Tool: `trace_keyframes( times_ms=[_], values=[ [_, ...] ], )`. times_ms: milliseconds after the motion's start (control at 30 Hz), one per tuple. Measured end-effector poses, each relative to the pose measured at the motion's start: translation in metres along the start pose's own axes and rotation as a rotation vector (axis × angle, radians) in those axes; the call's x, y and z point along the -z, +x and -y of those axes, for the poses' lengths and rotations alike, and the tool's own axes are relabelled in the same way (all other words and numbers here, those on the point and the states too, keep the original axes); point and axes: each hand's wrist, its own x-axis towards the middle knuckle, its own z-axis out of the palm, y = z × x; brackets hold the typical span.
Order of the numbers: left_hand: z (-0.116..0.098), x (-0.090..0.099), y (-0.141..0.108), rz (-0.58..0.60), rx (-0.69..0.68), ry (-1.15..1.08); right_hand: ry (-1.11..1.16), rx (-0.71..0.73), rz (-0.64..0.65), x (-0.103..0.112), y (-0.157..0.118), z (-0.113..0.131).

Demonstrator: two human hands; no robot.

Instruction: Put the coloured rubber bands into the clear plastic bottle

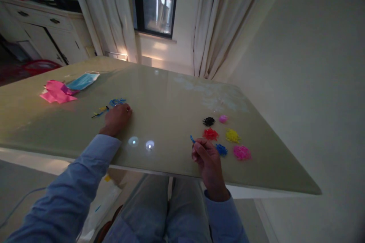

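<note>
My right hand (207, 161) is closed in a pinch on a small blue rubber band (192, 139), whose end sticks up past the fingertips. Beside that hand lie little heaps of similar bands: blue (221, 150), red (210, 134), black (209, 121), yellow (232, 135) and pink (242, 152). My left hand (117, 118) rests on the table with its fingers curled in; whatever they hold, if anything, is hidden. Just beyond it are loose blue bands (116, 101) and a few yellow, blue and black pieces (100, 112).
A crumpled pink cloth or paper (58, 92) and a blue face mask (83, 81) lie at the table's far left. A small pink clump (223, 119) is behind the yellow heap. The glossy table (165, 121) has its front edge close to my lap.
</note>
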Motion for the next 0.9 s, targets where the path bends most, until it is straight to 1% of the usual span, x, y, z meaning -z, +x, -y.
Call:
trace_keyframes(
  times_ms=[100, 200, 267, 333, 400, 500, 567, 667, 767, 833, 900],
  values=[
    [0.001, 0.002, -0.003, -0.004, -0.002, -0.026, 0.032, 0.014, -0.04, 0.009, -0.007, 0.006],
    [-0.003, 0.006, -0.011, -0.071, -0.026, -0.045, 0.066, 0.033, -0.082, 0.017, -0.013, 0.013],
    [-0.011, 0.007, -0.022, -0.142, -0.048, -0.079, 0.088, 0.048, -0.107, 0.02, -0.017, 0.018],
    [-0.025, 0.003, -0.036, -0.181, -0.09, -0.158, 0.101, 0.071, -0.126, 0.022, -0.021, 0.023],
    [-0.042, -0.007, -0.054, -0.154, -0.156, -0.285, 0.097, 0.102, -0.141, 0.023, -0.025, 0.028],
    [-0.07, -0.026, -0.082, -0.024, -0.294, -0.465, 0.05, 0.16, -0.173, 0.029, -0.031, 0.033],
    [-0.085, -0.038, -0.098, 0.055, -0.365, -0.485, -0.032, 0.201, -0.21, 0.038, -0.032, 0.035],
    [-0.094, -0.049, -0.112, 0.083, -0.452, -0.433, -0.254, 0.271, -0.312, 0.062, -0.03, 0.034],
    [-0.091, -0.053, -0.113, 0.08, -0.501, -0.449, -0.527, 0.303, -0.417, 0.089, -0.026, 0.031],
    [-0.086, -0.053, -0.111, 0.078, -0.476, -0.493, -0.711, 0.307, -0.445, 0.103, -0.023, 0.028],
    [-0.083, -0.052, -0.109, 0.075, -0.434, -0.532, -0.862, 0.319, -0.441, 0.11, -0.021, 0.025]
  ],
)
